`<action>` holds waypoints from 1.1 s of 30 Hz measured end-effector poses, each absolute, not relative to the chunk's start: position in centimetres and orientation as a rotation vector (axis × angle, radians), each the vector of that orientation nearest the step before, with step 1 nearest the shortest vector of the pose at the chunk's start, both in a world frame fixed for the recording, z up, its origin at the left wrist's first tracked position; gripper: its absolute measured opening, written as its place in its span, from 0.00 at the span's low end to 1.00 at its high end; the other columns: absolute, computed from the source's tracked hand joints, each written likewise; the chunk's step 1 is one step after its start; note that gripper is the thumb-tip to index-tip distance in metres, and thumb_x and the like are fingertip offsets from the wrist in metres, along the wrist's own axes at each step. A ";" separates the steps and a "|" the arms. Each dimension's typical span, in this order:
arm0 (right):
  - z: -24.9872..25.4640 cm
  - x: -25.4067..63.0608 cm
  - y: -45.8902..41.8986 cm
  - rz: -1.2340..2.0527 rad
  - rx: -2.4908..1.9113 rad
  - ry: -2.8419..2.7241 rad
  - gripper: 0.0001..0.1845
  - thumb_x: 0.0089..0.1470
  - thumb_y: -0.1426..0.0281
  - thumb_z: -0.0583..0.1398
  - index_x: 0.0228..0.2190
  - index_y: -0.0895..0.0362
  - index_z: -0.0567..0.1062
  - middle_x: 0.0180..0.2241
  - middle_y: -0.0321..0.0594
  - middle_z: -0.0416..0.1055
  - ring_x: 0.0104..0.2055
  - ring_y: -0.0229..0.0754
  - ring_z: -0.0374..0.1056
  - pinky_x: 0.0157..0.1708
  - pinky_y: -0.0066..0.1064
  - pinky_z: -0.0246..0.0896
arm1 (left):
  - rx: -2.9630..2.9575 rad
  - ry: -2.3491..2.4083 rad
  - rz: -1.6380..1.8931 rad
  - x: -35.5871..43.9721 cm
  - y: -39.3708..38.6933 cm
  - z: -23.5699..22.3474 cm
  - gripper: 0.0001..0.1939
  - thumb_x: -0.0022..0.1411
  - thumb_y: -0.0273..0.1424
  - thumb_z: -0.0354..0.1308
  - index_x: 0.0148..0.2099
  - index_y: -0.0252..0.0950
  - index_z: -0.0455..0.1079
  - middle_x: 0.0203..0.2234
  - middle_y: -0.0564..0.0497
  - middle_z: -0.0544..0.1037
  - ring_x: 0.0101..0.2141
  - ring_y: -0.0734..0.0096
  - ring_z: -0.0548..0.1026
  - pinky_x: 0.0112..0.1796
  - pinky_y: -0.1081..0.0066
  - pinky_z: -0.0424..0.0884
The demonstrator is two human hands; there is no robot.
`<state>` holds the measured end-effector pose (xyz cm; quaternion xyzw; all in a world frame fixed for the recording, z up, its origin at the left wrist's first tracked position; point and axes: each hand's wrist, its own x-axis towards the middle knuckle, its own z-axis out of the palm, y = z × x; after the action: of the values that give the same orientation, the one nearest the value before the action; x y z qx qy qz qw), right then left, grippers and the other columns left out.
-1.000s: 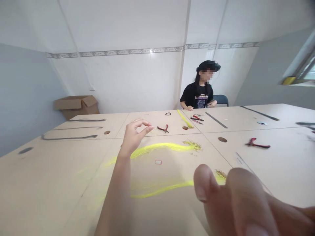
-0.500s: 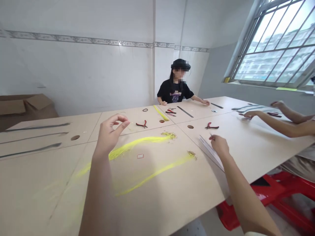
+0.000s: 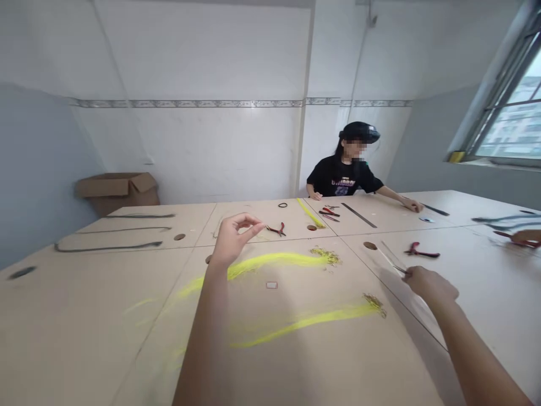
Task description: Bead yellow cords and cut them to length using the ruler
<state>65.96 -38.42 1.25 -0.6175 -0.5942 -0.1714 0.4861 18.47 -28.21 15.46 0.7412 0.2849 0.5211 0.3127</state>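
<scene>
My left hand [image 3: 237, 238] is raised over the table with thumb and fingertips pinched together. Whatever lies in that pinch is too small to make out. Below and behind it runs a bundle of yellow cords [image 3: 274, 260], with small metal-coloured ends [image 3: 327, 256] heaped at its right. A second yellow bundle [image 3: 308, 323] lies nearer me, its metal-coloured ends [image 3: 375, 304] also to the right. My right hand [image 3: 431, 286] is closed around a thin, pointed metal tool [image 3: 399, 269], perhaps tweezers, above a white strip [image 3: 389, 260] on the table.
Red-handled pliers [image 3: 276, 229] and another pair [image 3: 422, 252] lie farther back. A co-worker [image 3: 344, 175] sits across the table; another person's hand [image 3: 526, 235] shows at the right edge. Dark cords [image 3: 122, 247] lie left, before a cardboard box [image 3: 122, 189]. The tabletop has round holes [image 3: 370, 246].
The view has swung left, so the table's contents appear farther right. My right hand has turned, and more of its metal tool shows. My left hand keeps its pinch.
</scene>
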 end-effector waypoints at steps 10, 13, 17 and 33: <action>15.6 49.5 -35.0 -0.249 -1.055 -1.739 0.17 0.67 0.55 0.52 0.39 0.50 0.76 0.36 0.40 0.76 0.37 0.46 0.70 0.39 0.38 0.62 | 1.821 0.732 1.351 17.9 -30.8 17.1 0.10 0.56 0.36 0.71 0.30 0.38 0.75 0.29 0.49 0.83 0.36 0.64 0.82 0.39 0.65 0.78; 16.9 45.3 -35.2 -0.311 -0.908 -1.763 0.18 0.65 0.56 0.56 0.29 0.52 0.74 0.28 0.37 0.72 0.30 0.42 0.63 0.36 0.37 0.56 | 1.822 0.740 1.346 17.8 -31.8 17.6 0.09 0.57 0.35 0.70 0.30 0.39 0.74 0.29 0.49 0.83 0.35 0.64 0.82 0.37 0.66 0.78; 16.6 44.0 -35.3 -0.471 -0.963 -1.715 0.17 0.59 0.52 0.63 0.30 0.53 0.74 0.25 0.36 0.70 0.27 0.41 0.57 0.34 0.36 0.52 | 1.853 0.794 1.302 17.6 -32.6 18.0 0.08 0.58 0.34 0.69 0.30 0.39 0.76 0.28 0.50 0.83 0.34 0.64 0.82 0.34 0.67 0.77; 16.9 46.3 -36.4 -0.509 -1.076 -1.851 0.25 0.57 0.44 0.62 0.25 0.52 0.73 0.24 0.39 0.70 0.27 0.44 0.54 0.30 0.36 0.47 | 1.989 0.717 1.041 19.1 -33.9 18.8 0.07 0.58 0.28 0.68 0.29 0.37 0.74 0.25 0.51 0.82 0.30 0.66 0.82 0.30 0.70 0.76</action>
<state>46.28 -36.44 16.94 -0.4358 -0.7498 -0.2060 0.4532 19.05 -33.87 18.78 0.7799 0.2810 0.4083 0.3823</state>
